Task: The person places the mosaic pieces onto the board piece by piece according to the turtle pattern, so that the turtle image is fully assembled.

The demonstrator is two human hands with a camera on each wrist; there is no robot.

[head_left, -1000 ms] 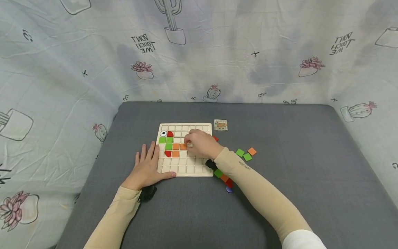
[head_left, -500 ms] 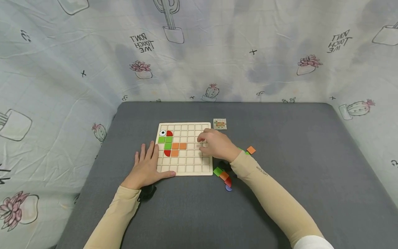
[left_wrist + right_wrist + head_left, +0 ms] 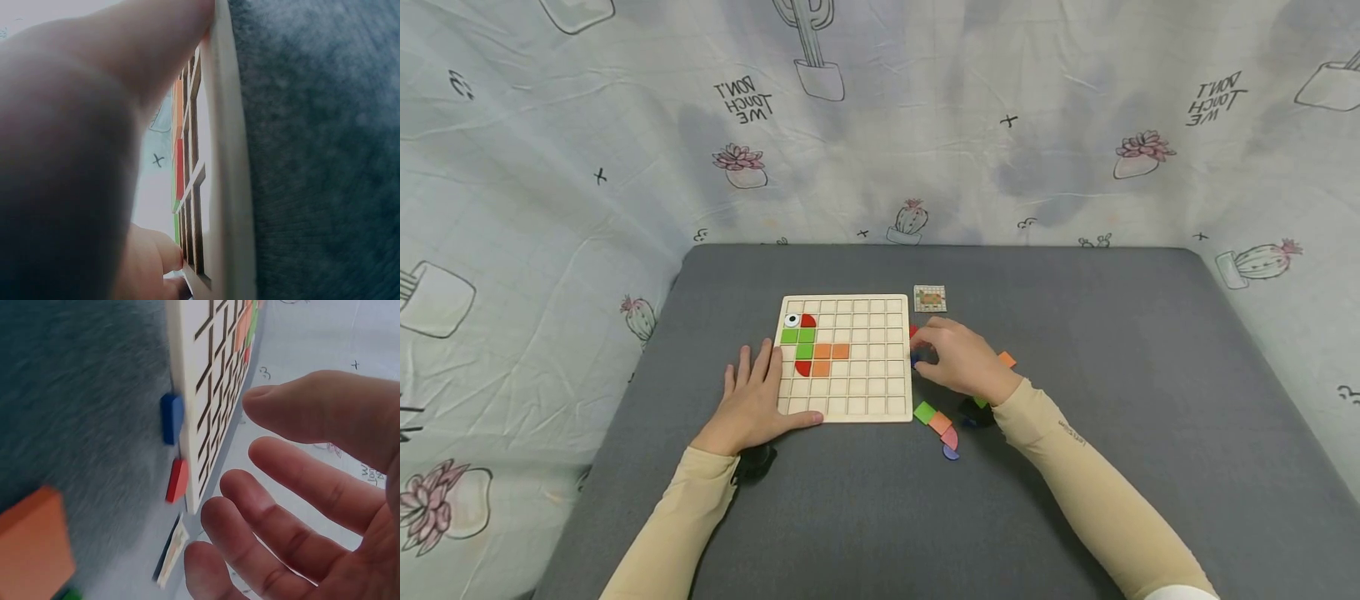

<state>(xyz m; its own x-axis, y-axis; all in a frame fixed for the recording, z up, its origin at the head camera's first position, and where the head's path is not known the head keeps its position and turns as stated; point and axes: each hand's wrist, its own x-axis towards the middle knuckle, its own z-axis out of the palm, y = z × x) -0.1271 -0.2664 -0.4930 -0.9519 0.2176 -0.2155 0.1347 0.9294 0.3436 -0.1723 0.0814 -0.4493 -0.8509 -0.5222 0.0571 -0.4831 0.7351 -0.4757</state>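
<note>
My left hand [image 3: 747,404] lies spread along the left side of a pale wooden grid board [image 3: 872,387], thumb over its near edge. At the board's left sit a white eye tile [image 3: 792,320], red quarter-round tiles [image 3: 808,321], green square tiles [image 3: 806,351] and orange square tiles [image 3: 822,351]. My right hand [image 3: 958,358] hovers just off the board's right edge, its fingers loosely bent and apart with nothing between them. Nearest to it, beside the edge, are a blue tile [image 3: 171,419] and a red tile [image 3: 178,480], both partly hidden by that hand in the head view.
A small picture card [image 3: 930,298] lies beyond the board's far right corner. Near the front right corner a row runs from a green square [image 3: 924,412] to a purple half-round piece [image 3: 951,452]. Another orange square [image 3: 1007,359] shows behind the right wrist.
My right hand has left the orange square on the board and travelled right, past the board's edge to the loose tiles. My left hand stays in place.
</note>
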